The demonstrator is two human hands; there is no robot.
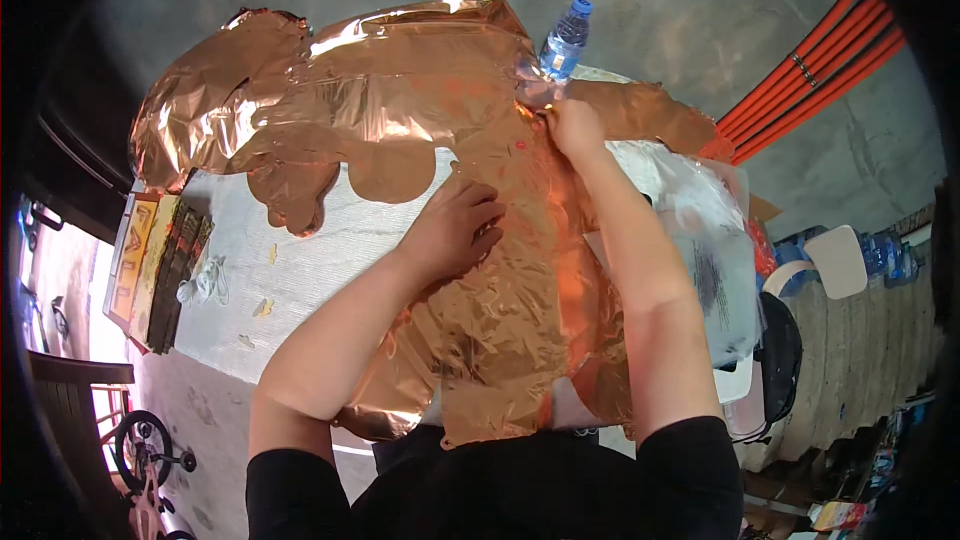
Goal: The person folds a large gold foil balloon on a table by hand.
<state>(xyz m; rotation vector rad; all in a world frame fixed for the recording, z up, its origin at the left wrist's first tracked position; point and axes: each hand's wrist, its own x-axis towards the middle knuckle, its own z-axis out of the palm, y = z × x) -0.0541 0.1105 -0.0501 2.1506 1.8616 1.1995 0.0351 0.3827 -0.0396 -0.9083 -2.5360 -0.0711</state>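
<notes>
A large piece of shiny copper-coloured foil [500,340], with rounded lobes like an uninflated foil balloon, spreads over the table and hangs toward me at its near end. My left hand [460,225] rests on its middle, fingers bent and slightly apart, tips against the foil. Farther off and to the right, my right hand [577,128] pinches the foil along a folded edge. Just beyond that hand, a clear water bottle [566,40] with a blue cap stands upright. The thumb of my left hand is hidden.
A silvery-white padded cover [260,260] lies over the table. At the left edge sits a yellow-and-brown box [150,270], beside a white cord [207,281]. Clear plastic packaging [715,270] lies at the right, near a black bag [780,365]. Orange pipes [810,65] run along the far right.
</notes>
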